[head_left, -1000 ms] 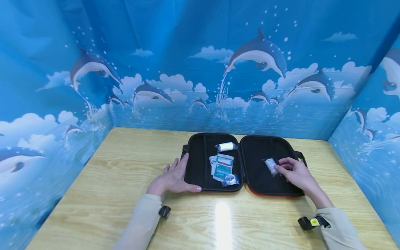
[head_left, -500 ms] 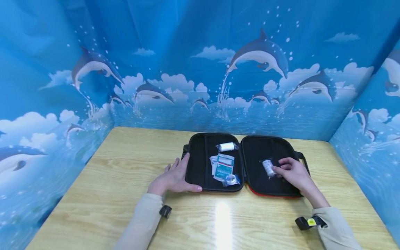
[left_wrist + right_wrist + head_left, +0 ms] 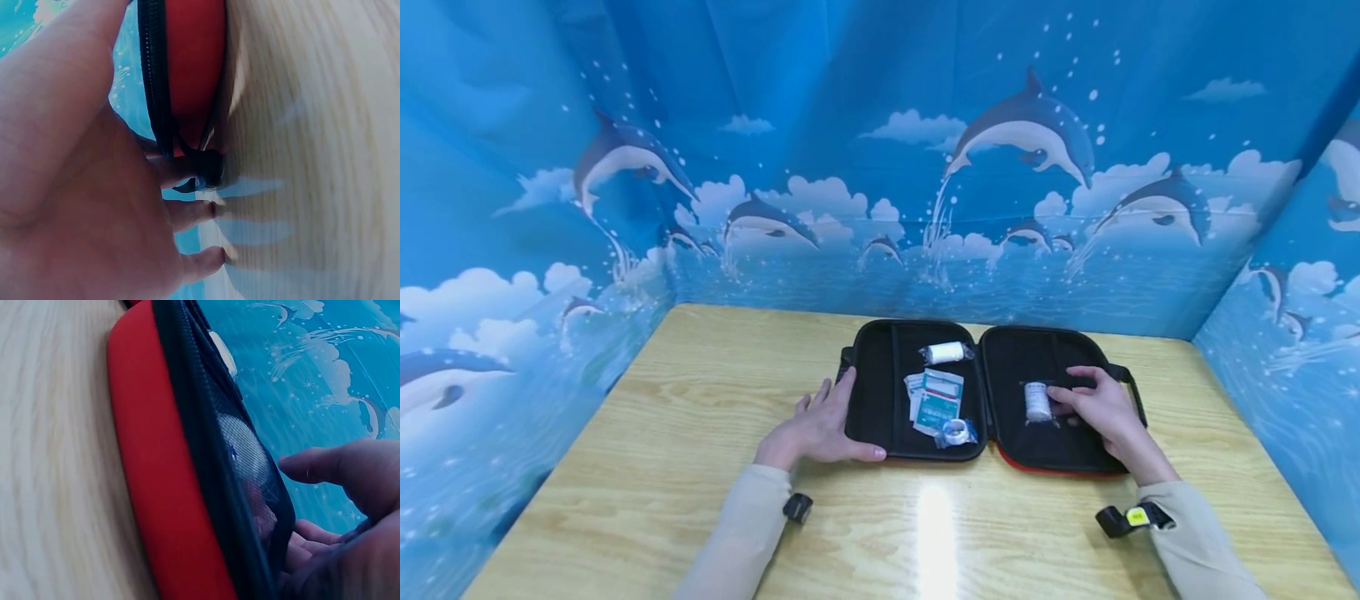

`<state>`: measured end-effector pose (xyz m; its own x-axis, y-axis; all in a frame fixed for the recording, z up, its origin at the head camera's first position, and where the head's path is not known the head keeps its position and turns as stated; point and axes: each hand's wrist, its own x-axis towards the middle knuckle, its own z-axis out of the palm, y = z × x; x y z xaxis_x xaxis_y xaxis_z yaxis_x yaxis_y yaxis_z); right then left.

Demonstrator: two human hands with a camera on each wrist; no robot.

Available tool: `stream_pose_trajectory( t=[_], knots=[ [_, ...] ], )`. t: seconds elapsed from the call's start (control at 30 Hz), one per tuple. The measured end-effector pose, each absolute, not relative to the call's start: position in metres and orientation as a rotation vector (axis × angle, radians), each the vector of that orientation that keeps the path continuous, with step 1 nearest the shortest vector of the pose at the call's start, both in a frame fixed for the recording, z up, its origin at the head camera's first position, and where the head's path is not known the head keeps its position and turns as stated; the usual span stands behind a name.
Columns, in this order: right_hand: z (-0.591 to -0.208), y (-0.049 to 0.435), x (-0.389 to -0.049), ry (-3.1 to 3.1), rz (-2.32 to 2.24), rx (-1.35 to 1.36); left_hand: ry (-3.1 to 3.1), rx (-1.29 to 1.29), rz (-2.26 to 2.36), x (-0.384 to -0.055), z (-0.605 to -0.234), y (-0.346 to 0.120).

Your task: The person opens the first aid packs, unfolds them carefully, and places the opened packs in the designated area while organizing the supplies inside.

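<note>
An unfolded zip case, black inside (image 3: pixel 872 392) and red outside (image 3: pixel 147 450), lies on the table. My left hand (image 3: pixel 816 429) rests at its left side, fingers spread and thumb along the front edge. In the right half lies a white bandage roll (image 3: pixel 1037 402), seen through mesh in the right wrist view. My right hand (image 3: pixel 1101 404) is beside it, thumb tip at the roll's right edge, the other fingers partly hidden behind the mesh. The left half holds a wrapped white roll (image 3: pixel 946 352), green-and-white packets (image 3: pixel 938 404) and a wrapped ring-shaped tape roll (image 3: pixel 956 432).
The wooden table (image 3: pixel 700 400) reaches back to a blue dolphin-print curtain (image 3: pixel 820 167) behind and at both sides. A carry handle (image 3: pixel 1137 396) sticks out at the case's right side. Black straps with small devices sit on both wrists.
The bandage roll has shifted left and turned more upright in the right half. My right hand has moved left with it, its fingers straighter now. My left hand stays put.
</note>
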<state>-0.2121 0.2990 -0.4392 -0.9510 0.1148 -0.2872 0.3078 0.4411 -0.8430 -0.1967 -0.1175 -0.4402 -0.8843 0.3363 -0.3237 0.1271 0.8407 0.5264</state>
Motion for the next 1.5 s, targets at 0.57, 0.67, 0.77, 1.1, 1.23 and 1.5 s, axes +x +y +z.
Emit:
stream_pose_trajectory(
  t=[0.57, 0.67, 0.77, 1.1, 1.23, 1.5],
  knots=[
    [-0.438, 0.302, -0.213, 2.635, -1.365, 0.232, 2.614, 0.34, 0.686, -0.198, -0.441, -0.118],
    [-0.435, 0.304, -0.212, 2.802, -1.164, 0.205, 2.61, 0.341, 0.687, -0.198, -0.44, -0.118],
    [-0.433, 0.3, -0.213, 2.958, -1.001, 0.178, 2.61, 0.345, 0.686, -0.197, -0.44, -0.118],
    [-0.432, 0.266, -0.206, 3.217, -0.936, -0.453, 2.608, 0.344, 0.696, -0.197, -0.441, -0.118],
    [-0.433, 0.25, -0.199, 3.119, -0.972, -0.641, 2.612, 0.345, 0.701, -0.198, -0.442, -0.118],
    [-0.433, 0.224, -0.185, 2.977, -0.964, -0.885, 2.617, 0.356, 0.696, -0.199, -0.443, -0.119]
  ],
)
